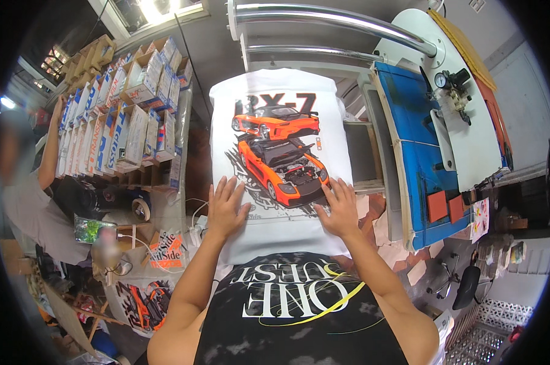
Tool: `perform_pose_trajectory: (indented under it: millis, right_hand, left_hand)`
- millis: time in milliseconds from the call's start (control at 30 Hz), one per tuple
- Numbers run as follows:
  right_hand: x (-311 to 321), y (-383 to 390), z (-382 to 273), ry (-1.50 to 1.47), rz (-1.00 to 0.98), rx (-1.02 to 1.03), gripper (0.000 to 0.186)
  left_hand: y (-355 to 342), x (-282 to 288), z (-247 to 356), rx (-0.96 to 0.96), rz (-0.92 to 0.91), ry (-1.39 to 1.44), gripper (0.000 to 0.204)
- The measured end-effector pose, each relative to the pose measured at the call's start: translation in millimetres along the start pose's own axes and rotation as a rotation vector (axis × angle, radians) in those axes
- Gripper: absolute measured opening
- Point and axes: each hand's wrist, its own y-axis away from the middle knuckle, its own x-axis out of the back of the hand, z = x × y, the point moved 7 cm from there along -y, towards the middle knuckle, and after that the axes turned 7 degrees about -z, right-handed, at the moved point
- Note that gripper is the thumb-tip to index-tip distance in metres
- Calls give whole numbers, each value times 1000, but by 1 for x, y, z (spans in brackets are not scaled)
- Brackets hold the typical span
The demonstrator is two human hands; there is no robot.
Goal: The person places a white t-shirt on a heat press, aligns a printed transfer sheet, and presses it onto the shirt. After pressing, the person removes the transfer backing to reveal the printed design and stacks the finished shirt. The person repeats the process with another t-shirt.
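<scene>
A white T-shirt (229, 143) lies spread over a flat board in front of me, its near part close to my body. On it is a large print (281, 158) of two orange and black sports cars under dark lettering. My left hand (227, 207) rests flat on the print's lower left corner, fingers stretched out. Mirroring it, my right hand (338, 207) lies on the lower right corner with its fingers spread. Neither hand grips anything. Whether the print is a film sheet or part of the cloth, I cannot tell.
A heat press with a blue platen (418, 158) and a pressure gauge (443, 79) stands at right. Chrome bars (335, 18) cross the far side. On the left are shelves of cardboard boxes (135, 137), another person (31, 194), a phone (95, 231) and a second car print (144, 304).
</scene>
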Motion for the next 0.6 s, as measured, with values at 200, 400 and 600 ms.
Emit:
perform_pose_trajectory:
  millis: [200, 400, 600]
  right_hand:
    - [1, 0, 0, -17, 2, -3, 60]
    - [0, 1, 0, -13, 12, 2, 59]
    - [0, 1, -1, -11, 11, 4, 60]
  left_hand:
    - [1, 1, 0, 9, 7, -9, 62]
    - [1, 1, 0, 8, 5, -12, 63]
    - [1, 2, 0, 9, 5, -10, 62]
